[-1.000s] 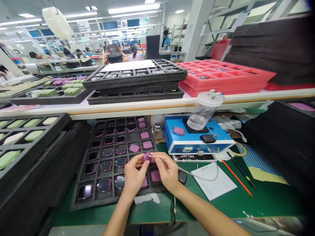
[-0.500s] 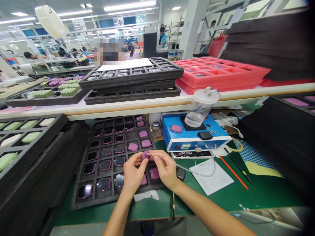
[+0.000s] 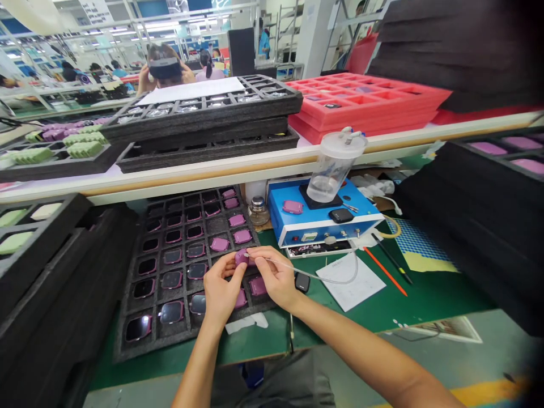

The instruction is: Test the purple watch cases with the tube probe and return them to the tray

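- On your far left, a black foam stack [image 3: 63, 272] holds pale green pieces in its cells.
- Just right of it lies a foam tray [image 3: 127, 334], its cells filled with dark screens in purple frames and a few purple cases.
- Your left hand [image 3: 221, 289] is closed, its fingers gripping a purple case [image 3: 242, 258] from the left, over the tray's lower right cells.
- Your right hand [image 3: 276, 277] is closed on a thin tube [image 3: 312, 275], with its tip at that case.
- Beside the tray sits a small black device [image 3: 302, 281].
- The tube runs right toward a blue machine [image 3: 361, 212], which has a clear canister [image 3: 334, 167] on top.
- Further right lie a paper sheet [image 3: 352, 283] and an orange pen [image 3: 385, 272].
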